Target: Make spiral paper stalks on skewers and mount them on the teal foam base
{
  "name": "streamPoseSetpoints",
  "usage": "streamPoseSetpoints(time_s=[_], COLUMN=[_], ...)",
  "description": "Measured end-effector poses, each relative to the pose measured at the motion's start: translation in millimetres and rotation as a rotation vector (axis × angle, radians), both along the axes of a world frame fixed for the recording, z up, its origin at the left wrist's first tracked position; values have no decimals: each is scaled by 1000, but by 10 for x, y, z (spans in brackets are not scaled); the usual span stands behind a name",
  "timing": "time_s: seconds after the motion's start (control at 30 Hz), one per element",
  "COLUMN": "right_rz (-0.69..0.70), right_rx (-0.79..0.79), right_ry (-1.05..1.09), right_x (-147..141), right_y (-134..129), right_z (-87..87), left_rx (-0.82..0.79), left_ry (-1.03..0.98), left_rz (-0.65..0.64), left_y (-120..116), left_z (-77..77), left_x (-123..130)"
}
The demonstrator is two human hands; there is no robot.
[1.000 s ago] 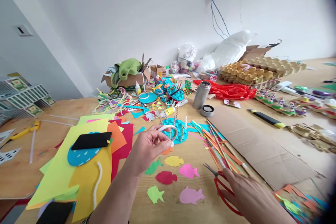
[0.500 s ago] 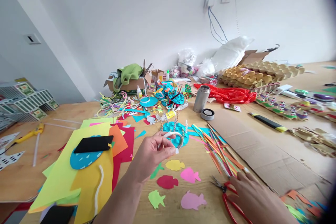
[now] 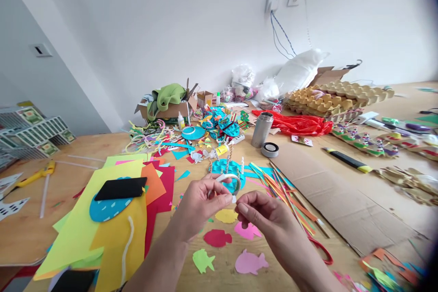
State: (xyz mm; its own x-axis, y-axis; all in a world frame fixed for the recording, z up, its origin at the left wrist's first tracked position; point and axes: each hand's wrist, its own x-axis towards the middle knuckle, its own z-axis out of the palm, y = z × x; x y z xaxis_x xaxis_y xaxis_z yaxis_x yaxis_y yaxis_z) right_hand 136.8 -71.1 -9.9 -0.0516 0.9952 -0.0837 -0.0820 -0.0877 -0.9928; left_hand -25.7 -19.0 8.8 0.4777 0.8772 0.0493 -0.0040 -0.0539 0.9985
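Above the middle of the table, my left hand (image 3: 207, 203) is closed on a roll of white tape (image 3: 236, 183), its short loose end hanging by the thumb. Close to that end is my right hand (image 3: 263, 214), thumb and fingers pinched together; whatever is between them, if anything, cannot be made out. Below the hands lie paper fish: yellow (image 3: 226, 216), pink (image 3: 248, 230), red (image 3: 218, 237), light green (image 3: 203, 261) and mauve (image 3: 251, 262). Red-handled scissors (image 3: 323, 251) are mostly hidden under my right forearm. A blue paper piece with upright twisted strips (image 3: 219, 166) stands behind the roll.
Coloured paper sheets (image 3: 85, 205) carry a black phone (image 3: 119, 189) on the left. Paper strips (image 3: 284, 189) and a cardboard sheet (image 3: 328, 196) lie to the right. A metal flask (image 3: 262, 130) stands behind them, near egg trays (image 3: 325, 96) and a red plastic bag (image 3: 301, 123).
My right hand has left the red-handled scissors and moved up and left to the tape's loose end. My left hand still holds the roll in nearly the same place.
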Motion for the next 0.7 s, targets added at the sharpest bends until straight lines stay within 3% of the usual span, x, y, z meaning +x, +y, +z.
streamPoseSetpoints(time_s=[0.23, 0.7], right_rz=[-8, -72], right_rx=[5, 7], right_ry=[82, 75], right_x=[-40, -72], right_y=[22, 79], right_z=[-45, -64], left_rx=[22, 96], left_ry=[2, 91], left_rz=[-17, 117], left_y=[11, 32], left_z=[-16, -37], left_x=[6, 47])
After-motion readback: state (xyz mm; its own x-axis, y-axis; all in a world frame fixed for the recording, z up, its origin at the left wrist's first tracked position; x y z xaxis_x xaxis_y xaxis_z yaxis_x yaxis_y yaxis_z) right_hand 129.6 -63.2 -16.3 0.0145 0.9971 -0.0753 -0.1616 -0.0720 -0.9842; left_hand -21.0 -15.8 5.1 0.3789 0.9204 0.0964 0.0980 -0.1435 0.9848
